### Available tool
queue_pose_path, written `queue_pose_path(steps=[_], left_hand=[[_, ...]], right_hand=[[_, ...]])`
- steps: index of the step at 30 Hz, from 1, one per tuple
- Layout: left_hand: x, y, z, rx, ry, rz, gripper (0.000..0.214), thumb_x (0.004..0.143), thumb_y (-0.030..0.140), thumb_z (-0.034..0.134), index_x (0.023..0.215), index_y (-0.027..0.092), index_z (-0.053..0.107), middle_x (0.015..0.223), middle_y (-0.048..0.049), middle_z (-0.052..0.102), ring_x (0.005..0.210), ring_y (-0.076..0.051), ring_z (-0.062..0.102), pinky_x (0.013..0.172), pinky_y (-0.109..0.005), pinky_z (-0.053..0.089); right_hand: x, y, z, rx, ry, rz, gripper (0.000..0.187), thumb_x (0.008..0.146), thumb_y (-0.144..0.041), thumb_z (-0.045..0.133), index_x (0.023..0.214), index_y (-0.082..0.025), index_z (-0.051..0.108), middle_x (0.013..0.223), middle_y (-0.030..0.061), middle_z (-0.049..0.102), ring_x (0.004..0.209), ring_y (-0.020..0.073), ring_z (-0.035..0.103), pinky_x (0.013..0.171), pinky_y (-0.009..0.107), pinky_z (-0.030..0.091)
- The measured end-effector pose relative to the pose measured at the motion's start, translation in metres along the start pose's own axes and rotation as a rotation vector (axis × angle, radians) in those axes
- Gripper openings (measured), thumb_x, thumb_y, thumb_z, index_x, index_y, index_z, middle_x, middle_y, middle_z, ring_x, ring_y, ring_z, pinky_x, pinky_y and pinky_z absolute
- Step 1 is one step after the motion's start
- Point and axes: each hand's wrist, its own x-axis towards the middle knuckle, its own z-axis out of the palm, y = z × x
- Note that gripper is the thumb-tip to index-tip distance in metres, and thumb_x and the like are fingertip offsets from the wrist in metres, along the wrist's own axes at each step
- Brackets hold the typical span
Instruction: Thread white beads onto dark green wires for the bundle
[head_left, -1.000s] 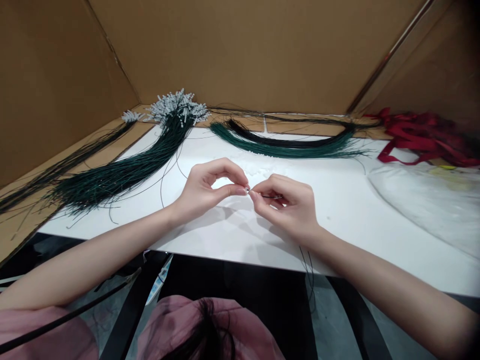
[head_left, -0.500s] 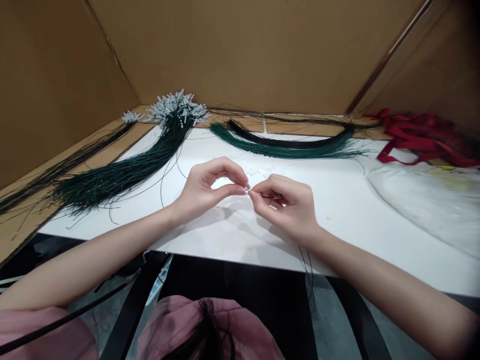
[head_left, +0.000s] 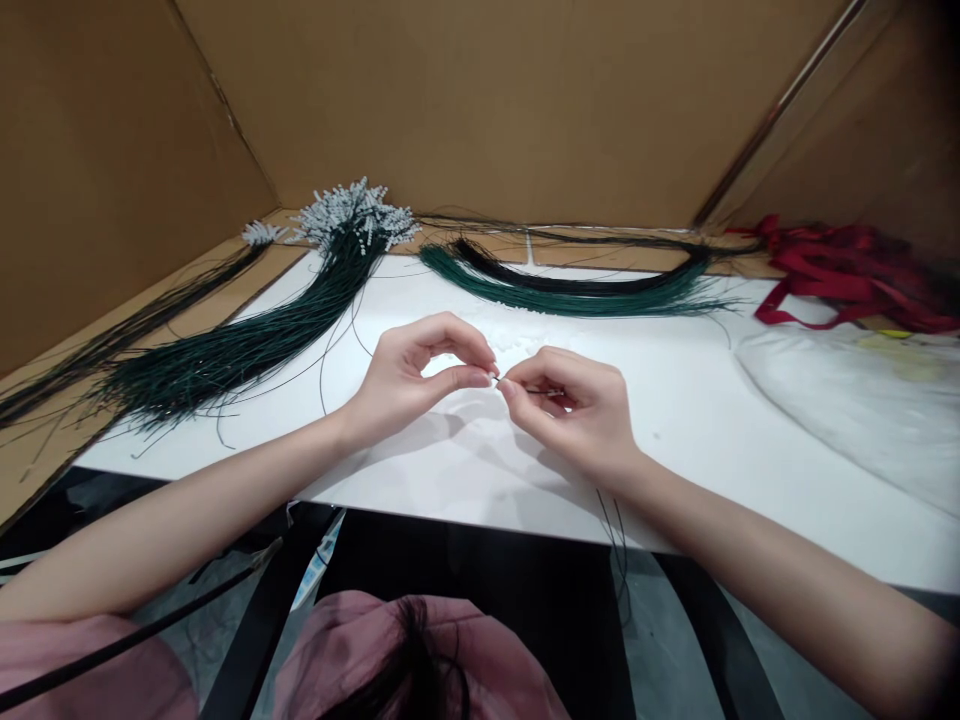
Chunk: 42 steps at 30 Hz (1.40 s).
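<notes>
Both forearms angle inward, left hand (head_left: 409,375) and right hand (head_left: 581,410) meeting fingertip to fingertip (fingers pinched)

On the table (head_left: 465,470), the left hand (head_left: 409,380) and the right hand (head_left: 581,410) meet fingertip to fingertip at its middle, a thin wire (head_left: 536,391) between them. Behind and left of the hands lies a wire bundle (head_left: 247,340), running to the far left corner. Directly behind the hands lies a curved bundle (head_left: 577,290). Far right of the hands, at the back, lies a heap of ribbons (head_left: 847,275), with a plastic sheet (head_left: 862,400) in front of it
</notes>
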Motion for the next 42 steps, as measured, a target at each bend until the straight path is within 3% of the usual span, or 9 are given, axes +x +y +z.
queue_pose_path(steps=[9,42], left_hand=[[-0.0001,-0.0007,0.0005,0.010,0.007,-0.011,0.013,0.077,0.020,0.077,0.087,0.016,0.069,0.082,-0.0039,0.070,0.081,-0.015,0.068,0.078,-0.029,0.056],[-0.0008,-0.0028,0.0004,-0.018,-0.023,-0.016,0.013,0.077,0.011,0.076,0.088,0.015,0.069,0.083,-0.0030,0.069,0.081,-0.013,0.067,0.077,-0.024,0.055]], right_hand=[[-0.0004,0.0009,0.0004,-0.006,0.005,0.011,0.013,0.079,-0.011,0.062,0.068,-0.018,0.062,0.056,-0.0030,0.049,0.049,0.0080,0.039,0.046,0.024,0.030],[-0.0004,0.0030,0.0008,-0.005,-0.008,-0.003,0.013,0.077,-0.006,0.062,0.068,-0.016,0.063,0.057,-0.0029,0.049,0.051,0.0074,0.040,0.047,0.022,0.030]])
